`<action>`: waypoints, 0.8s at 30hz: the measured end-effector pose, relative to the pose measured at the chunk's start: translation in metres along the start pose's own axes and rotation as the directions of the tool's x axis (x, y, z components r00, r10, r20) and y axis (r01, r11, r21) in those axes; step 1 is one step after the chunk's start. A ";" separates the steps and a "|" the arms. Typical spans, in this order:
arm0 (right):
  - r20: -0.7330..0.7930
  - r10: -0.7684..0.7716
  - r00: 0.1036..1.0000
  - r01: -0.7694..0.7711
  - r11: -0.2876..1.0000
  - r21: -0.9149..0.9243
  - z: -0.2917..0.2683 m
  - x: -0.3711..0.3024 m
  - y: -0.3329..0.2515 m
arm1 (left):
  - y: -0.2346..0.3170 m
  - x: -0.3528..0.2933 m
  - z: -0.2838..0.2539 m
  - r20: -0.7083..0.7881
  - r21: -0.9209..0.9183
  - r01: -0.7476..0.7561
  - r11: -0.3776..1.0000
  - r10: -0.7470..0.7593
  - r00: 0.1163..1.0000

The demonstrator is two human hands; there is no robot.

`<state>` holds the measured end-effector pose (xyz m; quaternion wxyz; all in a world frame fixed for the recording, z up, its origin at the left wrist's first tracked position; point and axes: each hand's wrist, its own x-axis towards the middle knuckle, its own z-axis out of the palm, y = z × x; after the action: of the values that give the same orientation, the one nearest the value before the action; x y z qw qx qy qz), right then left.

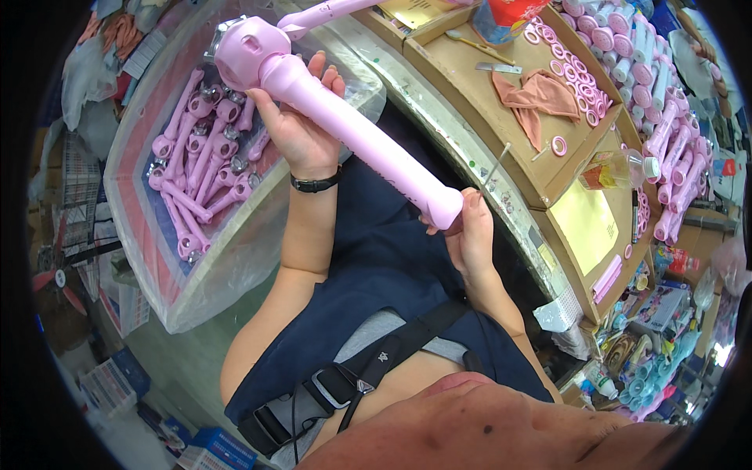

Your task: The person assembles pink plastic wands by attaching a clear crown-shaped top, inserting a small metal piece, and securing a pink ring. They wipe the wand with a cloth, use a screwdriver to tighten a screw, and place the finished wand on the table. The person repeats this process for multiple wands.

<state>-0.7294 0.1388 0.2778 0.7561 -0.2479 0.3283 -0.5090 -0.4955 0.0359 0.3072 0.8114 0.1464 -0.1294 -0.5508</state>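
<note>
A long pink plastic wand (360, 129) with a round head and a silvery end slants across the middle of the view. My left hand (301, 129) cradles it from below near the neck, palm up, with fingertips showing past the handle. At the handle's lower end my right hand (470, 235) grips the rim between thumb and fingers. A thin metal rod (497, 166) rises beside the right fingertips; whether that hand holds it, I cannot tell. Another pink stick-like part (333, 12) crosses the top edge, close to the wand's head.
On my left, a plastic-lined bin (125, 196) holds several similar pink wands (205, 149). Cardboard trays (462, 86) on the right bear pink rings (580, 78), a peach cloth (536, 102), a yellow sheet (583, 223) and a bottle (615, 170). More pink wands (677, 160) are piled beyond.
</note>
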 end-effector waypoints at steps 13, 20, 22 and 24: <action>-0.089 -0.630 0.772 0.127 0.290 -0.948 -0.038 0.023 -0.057 | 0.000 -0.004 -0.007 0.044 0.374 0.201 0.905 -0.234 0.971; -0.097 -0.664 0.741 -0.155 -0.028 -0.988 -0.061 0.063 -0.103 | -0.016 -0.025 -0.006 0.141 0.561 0.227 0.796 -0.362 0.921; -0.007 -0.680 0.733 -0.135 -0.135 -0.982 -0.061 0.063 -0.101 | -0.018 -0.029 -0.005 0.158 0.613 0.215 0.760 -0.384 0.910; 0.110 -0.715 0.691 -0.088 -0.234 -0.968 -0.063 0.062 -0.099 | -0.021 -0.033 -0.005 0.163 0.667 0.174 0.725 -0.369 0.915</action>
<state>-0.8205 0.0433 0.2909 0.0045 -0.6452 0.6922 -0.3234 -0.5233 0.0596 0.2928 0.5946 0.3502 -0.4011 -0.6025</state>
